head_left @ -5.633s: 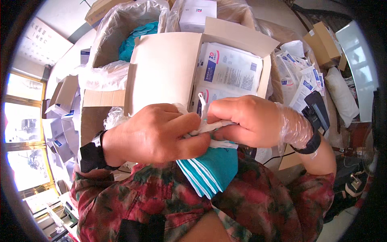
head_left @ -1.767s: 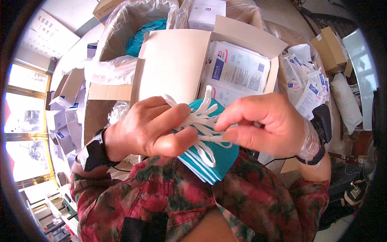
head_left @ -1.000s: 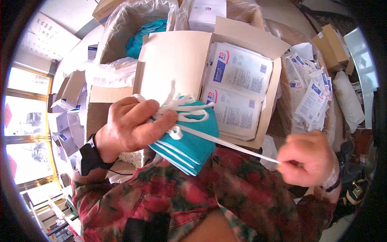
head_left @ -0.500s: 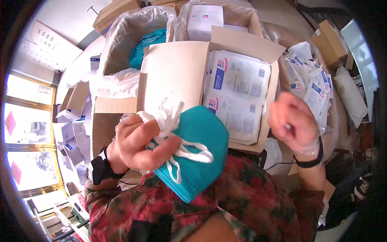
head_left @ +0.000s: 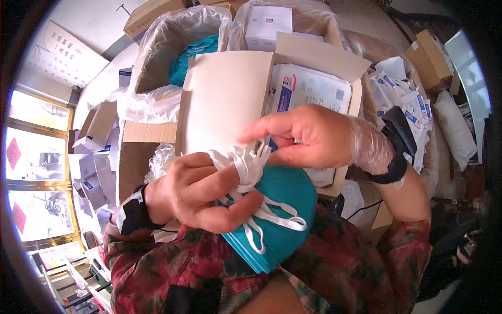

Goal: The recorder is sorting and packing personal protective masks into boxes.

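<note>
Several teal masks (head_left: 285,209) are sitting stacked in my left hand (head_left: 201,191); I am seeing their layered edges below my palm, but I cannot count them, since my fingers are covering much of the stack. Their white straps (head_left: 246,167) are bunching into a tangle I cannot sort into single bands. My left hand is closing around the stack, just above my patterned shirt (head_left: 334,267). My right hand (head_left: 308,136), wearing a thin clear glove, is pinching the strap bundle between thumb and fingers. One open carton (head_left: 230,94) is lying behind both hands, its sealed packets (head_left: 308,86) partly hidden by my right hand. Two bag-lined boxes are standing farther back: one (head_left: 178,36) is holding more teal material, the other (head_left: 314,18) one small white box (head_left: 267,26).
</note>
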A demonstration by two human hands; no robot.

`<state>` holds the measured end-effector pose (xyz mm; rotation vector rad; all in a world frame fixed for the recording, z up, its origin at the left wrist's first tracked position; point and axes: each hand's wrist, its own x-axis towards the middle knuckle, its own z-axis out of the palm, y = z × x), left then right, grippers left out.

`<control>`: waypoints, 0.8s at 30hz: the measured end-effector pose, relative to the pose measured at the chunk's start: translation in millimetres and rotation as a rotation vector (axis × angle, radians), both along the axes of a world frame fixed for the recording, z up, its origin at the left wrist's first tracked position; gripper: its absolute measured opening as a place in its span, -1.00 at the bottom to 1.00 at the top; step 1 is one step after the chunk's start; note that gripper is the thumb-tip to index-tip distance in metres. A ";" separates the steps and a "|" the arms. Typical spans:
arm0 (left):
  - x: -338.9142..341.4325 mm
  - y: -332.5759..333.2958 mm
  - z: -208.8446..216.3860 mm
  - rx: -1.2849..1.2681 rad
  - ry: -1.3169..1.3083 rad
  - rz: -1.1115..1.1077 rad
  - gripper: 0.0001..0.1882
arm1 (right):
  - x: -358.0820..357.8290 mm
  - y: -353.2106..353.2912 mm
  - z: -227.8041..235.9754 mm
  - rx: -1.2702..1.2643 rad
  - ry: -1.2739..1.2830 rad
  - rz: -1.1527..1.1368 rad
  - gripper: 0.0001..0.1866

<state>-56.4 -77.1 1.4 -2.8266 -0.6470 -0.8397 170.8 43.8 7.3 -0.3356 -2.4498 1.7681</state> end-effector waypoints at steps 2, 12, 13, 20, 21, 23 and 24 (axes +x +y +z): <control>2.2 2.2 -0.7 0.000 0.001 -0.035 -0.56 | -4.5 5.4 6.0 -0.047 -0.067 0.050 -0.59; 9.9 7.4 -8.8 0.020 -0.116 -0.043 -0.56 | 3.3 -2.7 -7.1 0.331 -0.004 -0.026 -0.91; 7.3 6.0 -7.2 0.019 -0.115 -0.039 -0.56 | 7.5 -3.9 1.0 0.330 -0.002 -0.022 -0.91; 2.8 6.5 -4.0 0.040 -0.106 0.071 -0.57 | 42.9 -15.4 14.8 -0.048 -0.046 -0.150 -0.81; 2.6 6.1 -4.3 0.041 -0.106 0.073 -0.57 | 46.7 -17.9 16.4 -0.084 -0.104 -0.149 -0.81; 1.3 7.1 -5.2 0.049 -0.126 0.062 -0.55 | 52.6 -24.2 19.5 -0.120 -0.161 -0.149 -0.80; -0.9 6.8 -3.1 0.050 -0.126 0.061 -0.55 | 55.4 -28.1 20.8 -0.106 -0.144 -0.165 -0.81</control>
